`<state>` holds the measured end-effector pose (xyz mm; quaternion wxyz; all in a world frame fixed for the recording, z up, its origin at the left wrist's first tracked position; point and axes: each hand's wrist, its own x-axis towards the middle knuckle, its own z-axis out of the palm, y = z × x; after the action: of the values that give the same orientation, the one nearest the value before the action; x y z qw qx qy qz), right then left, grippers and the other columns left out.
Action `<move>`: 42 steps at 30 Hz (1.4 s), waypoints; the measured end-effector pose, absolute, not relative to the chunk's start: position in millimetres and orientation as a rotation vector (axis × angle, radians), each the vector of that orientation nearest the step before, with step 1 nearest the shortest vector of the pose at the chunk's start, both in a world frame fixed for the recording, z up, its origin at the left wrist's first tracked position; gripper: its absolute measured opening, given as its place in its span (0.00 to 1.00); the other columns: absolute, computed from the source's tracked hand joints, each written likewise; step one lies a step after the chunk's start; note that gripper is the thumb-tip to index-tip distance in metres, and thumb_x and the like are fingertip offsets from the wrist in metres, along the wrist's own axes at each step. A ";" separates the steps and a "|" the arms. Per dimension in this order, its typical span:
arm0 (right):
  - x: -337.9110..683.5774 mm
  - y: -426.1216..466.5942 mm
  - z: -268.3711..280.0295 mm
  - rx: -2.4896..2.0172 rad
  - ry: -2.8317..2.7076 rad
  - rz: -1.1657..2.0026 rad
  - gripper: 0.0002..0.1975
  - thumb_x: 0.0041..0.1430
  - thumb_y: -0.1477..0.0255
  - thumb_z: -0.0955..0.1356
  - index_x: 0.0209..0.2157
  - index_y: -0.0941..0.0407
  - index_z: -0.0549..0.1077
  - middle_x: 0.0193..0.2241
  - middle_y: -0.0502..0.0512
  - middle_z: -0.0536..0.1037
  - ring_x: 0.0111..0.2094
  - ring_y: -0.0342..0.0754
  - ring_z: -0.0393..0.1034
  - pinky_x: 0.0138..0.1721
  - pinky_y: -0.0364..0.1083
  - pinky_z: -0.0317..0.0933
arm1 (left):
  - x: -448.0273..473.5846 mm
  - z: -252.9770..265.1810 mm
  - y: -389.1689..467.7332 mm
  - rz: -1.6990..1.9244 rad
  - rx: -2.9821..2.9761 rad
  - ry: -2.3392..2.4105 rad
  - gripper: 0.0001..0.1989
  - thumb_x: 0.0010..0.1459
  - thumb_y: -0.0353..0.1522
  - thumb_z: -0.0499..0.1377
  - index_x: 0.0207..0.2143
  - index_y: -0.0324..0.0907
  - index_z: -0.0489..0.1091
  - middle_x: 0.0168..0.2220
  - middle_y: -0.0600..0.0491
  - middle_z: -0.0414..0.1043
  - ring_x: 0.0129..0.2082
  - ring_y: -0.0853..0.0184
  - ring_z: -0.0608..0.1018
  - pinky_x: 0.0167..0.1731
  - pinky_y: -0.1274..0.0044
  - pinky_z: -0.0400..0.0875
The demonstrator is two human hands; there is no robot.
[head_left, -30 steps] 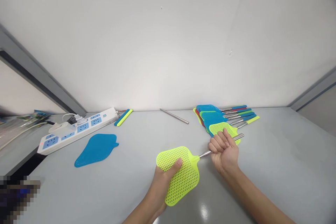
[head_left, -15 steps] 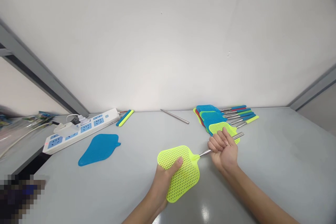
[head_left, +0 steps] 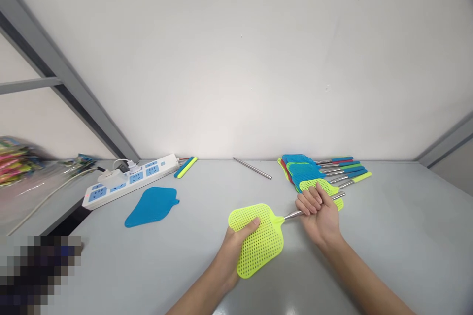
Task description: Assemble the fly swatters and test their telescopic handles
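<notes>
My left hand (head_left: 236,251) grips a yellow-green fly swatter head (head_left: 264,243), its thumb lying across the perforated face. A metal rod (head_left: 291,214) runs from the head's neck into my right hand (head_left: 318,214), whose fingers are wrapped round it. The rod's bare end sticks out past that hand, with no coloured grip on it. Just behind my right hand lies a pile of fly swatters (head_left: 306,170) with blue, red and yellow-green heads and coloured grips.
A loose metal rod (head_left: 252,168) lies near the wall. Left of it are a blue and a yellow-green grip (head_left: 187,167), a blue swatter head (head_left: 152,206) and a white power strip (head_left: 129,182) with plugs. Plastic-wrapped items (head_left: 18,162) lie at the far left.
The camera view has shifted a little to the left, so the things on the table appear further right. Both hands keep the same hold on the swatter head and rod.
</notes>
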<state>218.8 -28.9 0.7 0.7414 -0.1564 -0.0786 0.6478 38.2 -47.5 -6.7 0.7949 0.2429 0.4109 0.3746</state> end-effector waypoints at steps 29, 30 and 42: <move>218.0 -27.0 1.3 -0.325 -0.253 1.529 0.16 0.51 0.71 0.61 0.15 0.57 0.50 0.13 0.43 0.49 0.15 0.37 0.47 0.17 0.39 0.50 | 33.1 -0.7 -42.2 0.818 0.575 0.883 0.18 0.46 0.36 0.57 0.40 0.39 0.65 0.38 0.44 0.70 0.35 0.59 0.73 0.35 0.70 0.67; 217.7 -27.2 1.4 -0.346 -0.262 1.521 0.16 0.51 0.70 0.62 0.15 0.57 0.50 0.13 0.43 0.49 0.15 0.37 0.48 0.17 0.39 0.50 | 32.7 -0.3 -42.2 0.817 0.577 0.886 0.18 0.46 0.36 0.57 0.40 0.39 0.65 0.37 0.45 0.70 0.35 0.59 0.73 0.35 0.70 0.68; 216.3 -25.5 -9.0 -0.333 -0.177 1.535 0.17 0.52 0.73 0.61 0.15 0.57 0.49 0.12 0.43 0.48 0.13 0.36 0.46 0.15 0.38 0.50 | 33.0 11.9 -44.6 0.841 0.663 0.952 0.19 0.45 0.36 0.58 0.40 0.38 0.65 0.41 0.43 0.69 0.37 0.57 0.72 0.34 0.70 0.68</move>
<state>216.3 -25.5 -9.0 0.7037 -0.1495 -0.0797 0.6900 33.0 -44.6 11.9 0.7540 0.3041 0.4365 0.3855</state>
